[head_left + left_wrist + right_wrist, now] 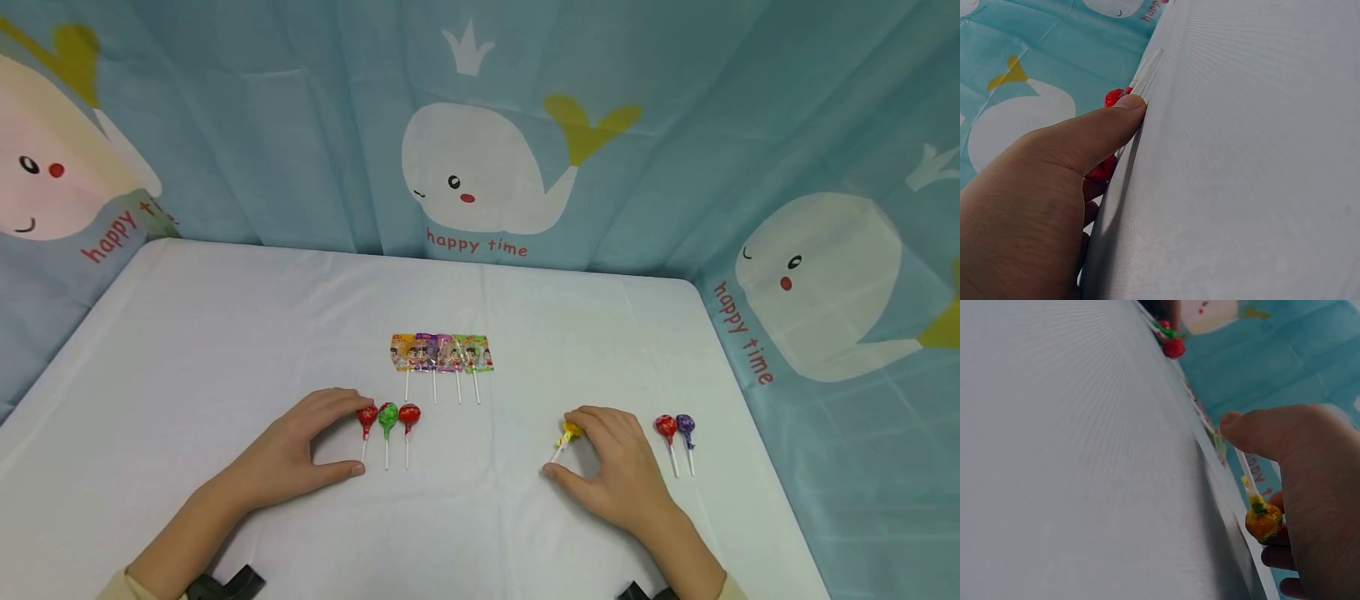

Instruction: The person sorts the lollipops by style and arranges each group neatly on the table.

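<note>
My left hand [303, 450] bends round a red lollipop [366, 419], index finger at its candy head and thumb by the end of its stick. In the left wrist view the thumb [1110, 128] partly covers the white sticks. Right beside that lollipop lie a green lollipop [387, 417] and another red lollipop [409, 415], roughly parallel. On the other side, my right hand [618, 462] holds a yellow lollipop [572, 431] lengthwise between fingers and thumb, its stick slanting down to the left. The right wrist view shows the yellow-orange wrapped head [1264, 520] against the fingers.
Several flat lollipops in printed wrappers [442, 353] lie in a row farther back. Right of my right hand are a red lollipop [666, 427] and a purple lollipop [686, 425]. A white cloth covers the table [225, 333]; a blue whale-print curtain [322, 150] hangs behind.
</note>
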The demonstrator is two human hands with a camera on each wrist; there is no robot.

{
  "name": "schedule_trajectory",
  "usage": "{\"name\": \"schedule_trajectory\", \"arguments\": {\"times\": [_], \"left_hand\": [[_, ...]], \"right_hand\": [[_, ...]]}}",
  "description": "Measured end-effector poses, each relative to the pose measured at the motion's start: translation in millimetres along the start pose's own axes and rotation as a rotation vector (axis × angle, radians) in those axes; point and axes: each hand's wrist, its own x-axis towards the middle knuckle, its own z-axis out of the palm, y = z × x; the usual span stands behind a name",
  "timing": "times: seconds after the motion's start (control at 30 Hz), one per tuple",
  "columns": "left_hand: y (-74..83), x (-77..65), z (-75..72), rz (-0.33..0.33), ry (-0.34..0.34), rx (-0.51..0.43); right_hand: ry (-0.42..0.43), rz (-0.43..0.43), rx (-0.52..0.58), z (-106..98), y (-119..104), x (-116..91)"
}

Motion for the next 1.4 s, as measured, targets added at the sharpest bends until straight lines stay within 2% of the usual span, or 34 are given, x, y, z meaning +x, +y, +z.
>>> {"name": "schedule_trajectory", "arguments": {"times": [0.3,0.8,1.4], "left_hand": [[2.1,-1.1,-1.3,-0.011,-0.004,0.001],[1.3,-1.9,-0.1,-0.023,0.0,0.005],[3.9,-1.7,-1.1,-0.018,-0.001,0.013]], "right_hand": [[-0.02,-0.072,0.061,9,-9,14],[-0.041,-0.2,0.089,32,-27,43],[-0.069,-0.265,0.169,60,-54,72]]}}
